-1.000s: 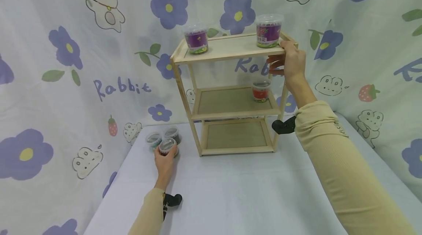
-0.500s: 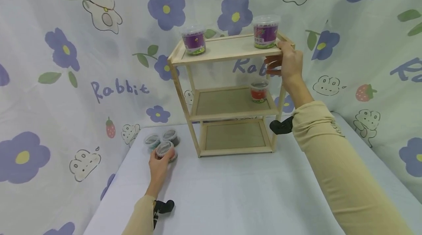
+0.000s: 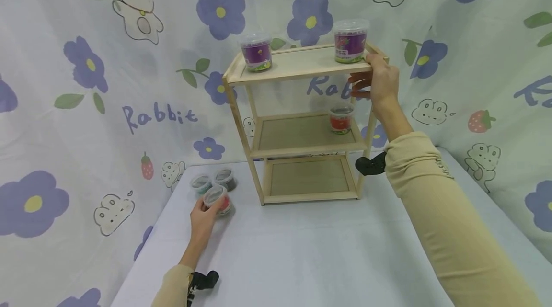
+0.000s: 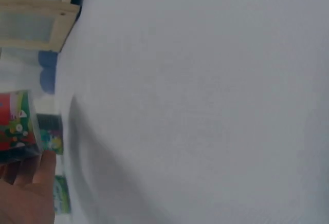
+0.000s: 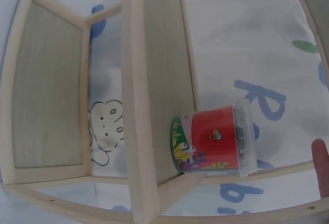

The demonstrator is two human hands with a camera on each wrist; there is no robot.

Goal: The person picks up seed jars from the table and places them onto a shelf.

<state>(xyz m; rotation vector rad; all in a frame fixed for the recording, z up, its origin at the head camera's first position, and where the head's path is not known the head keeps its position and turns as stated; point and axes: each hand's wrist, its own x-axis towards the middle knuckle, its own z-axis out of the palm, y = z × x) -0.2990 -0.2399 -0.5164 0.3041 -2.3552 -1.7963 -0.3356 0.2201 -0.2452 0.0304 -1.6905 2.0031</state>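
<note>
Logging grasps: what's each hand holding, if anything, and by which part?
Left hand: the red-labelled tub, gripped around its side. Right hand: the wooden rack, gripped near its upper front right corner.

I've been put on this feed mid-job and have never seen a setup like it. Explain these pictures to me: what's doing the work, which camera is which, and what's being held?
There's no machine here, just a person's two bare hands. The wide picture comes from a camera worn on the head, looking forward and down. The other two come from a camera on each wrist, and they look turned sideways.

The left hand holds a red tub over the left part of the white table. Just beyond it, two more tubs stand on the cloth. The right hand grips the wooden shelf at its top right corner. Two purple tubs stand on top; a second red tub stands on the middle level.
</note>
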